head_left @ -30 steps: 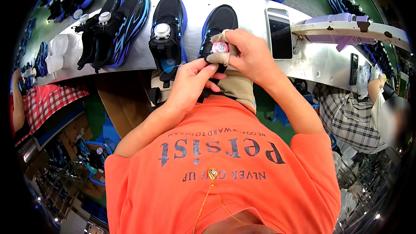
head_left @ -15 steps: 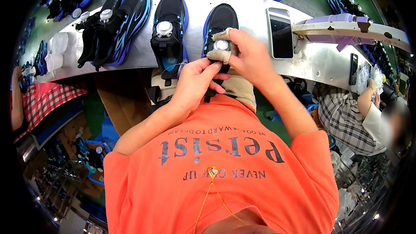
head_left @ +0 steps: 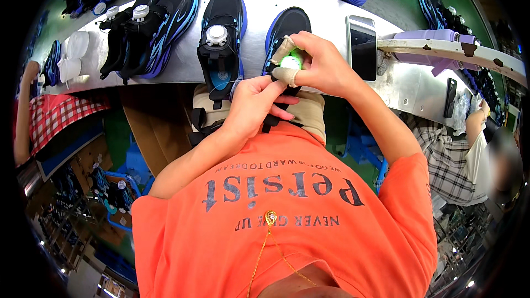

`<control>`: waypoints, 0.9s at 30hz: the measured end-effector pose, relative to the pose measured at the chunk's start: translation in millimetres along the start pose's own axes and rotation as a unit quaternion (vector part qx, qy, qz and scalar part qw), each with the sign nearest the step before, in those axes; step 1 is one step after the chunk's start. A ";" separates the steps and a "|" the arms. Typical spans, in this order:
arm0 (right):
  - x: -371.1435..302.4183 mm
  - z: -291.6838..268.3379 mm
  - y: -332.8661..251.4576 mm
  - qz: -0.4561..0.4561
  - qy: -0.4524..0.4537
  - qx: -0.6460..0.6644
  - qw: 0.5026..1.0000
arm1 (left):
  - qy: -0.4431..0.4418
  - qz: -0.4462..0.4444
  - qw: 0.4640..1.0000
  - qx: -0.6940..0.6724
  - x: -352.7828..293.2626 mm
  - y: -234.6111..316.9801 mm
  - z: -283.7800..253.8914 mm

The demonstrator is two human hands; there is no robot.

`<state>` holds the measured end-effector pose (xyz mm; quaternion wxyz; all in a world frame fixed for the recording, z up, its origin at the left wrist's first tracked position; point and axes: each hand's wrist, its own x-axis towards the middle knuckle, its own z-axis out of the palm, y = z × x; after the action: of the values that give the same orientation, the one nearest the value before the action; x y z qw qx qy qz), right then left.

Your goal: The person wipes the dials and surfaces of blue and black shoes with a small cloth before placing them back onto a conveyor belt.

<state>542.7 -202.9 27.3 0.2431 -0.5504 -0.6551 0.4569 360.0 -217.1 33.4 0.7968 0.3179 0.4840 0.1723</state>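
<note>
A black sneaker (head_left: pixel 290 21) with blue-purple sole edges rests on the metal bench before me, toe pointing away. My right hand (head_left: pixel 327 69), with beige covers on thumb and index finger, is closed around the round dial (head_left: pixel 291 60) on top of this shoe; the dial glows green. Just left of it, my left hand (head_left: pixel 251 102) pinches at the shoe's opening by the tongue; what its fingertips hold is hidden. A matching sneaker (head_left: pixel 223 5) with a white dial (head_left: pixel 216 35) stands to the left, touched by neither hand.
Another pair of sneakers (head_left: pixel 165 30) and clear plastic cups (head_left: pixel 70 69) stand on the bench's left. Right of my hands lie a phone (head_left: pixel 362 47) and a purple bottle (head_left: pixel 417 37), behind a chipped white bar (head_left: pixel 458 48). Co-workers sit at both sides.
The dial under my right fingers has gone from white to glowing green. My right hand has turned slightly over it. The left hand keeps its pinch; the view has shifted a little.
</note>
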 end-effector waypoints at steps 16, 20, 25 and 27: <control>-16.7 -3.9 0.3 -0.091 0.040 -0.006 0.995 | -0.005 0.029 1.000 -0.004 0.5 -8.6 -1.7; -22.1 19.1 -3.7 0.012 0.136 0.019 0.990 | -0.004 0.031 0.999 -0.010 5.9 -13.1 -4.7; -21.5 17.5 -5.2 0.024 0.125 0.002 0.992 | -0.048 0.009 0.998 0.043 -1.3 -5.0 -8.2; -12.5 -3.8 -10.6 -0.004 0.060 -0.019 0.998 | -0.106 -0.040 0.979 0.168 -11.5 6.4 -22.0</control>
<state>544.0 -213.1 40.6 0.2731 -0.5789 -0.6499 0.4098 335.4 -211.6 38.1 0.7850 0.4441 0.4313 0.0223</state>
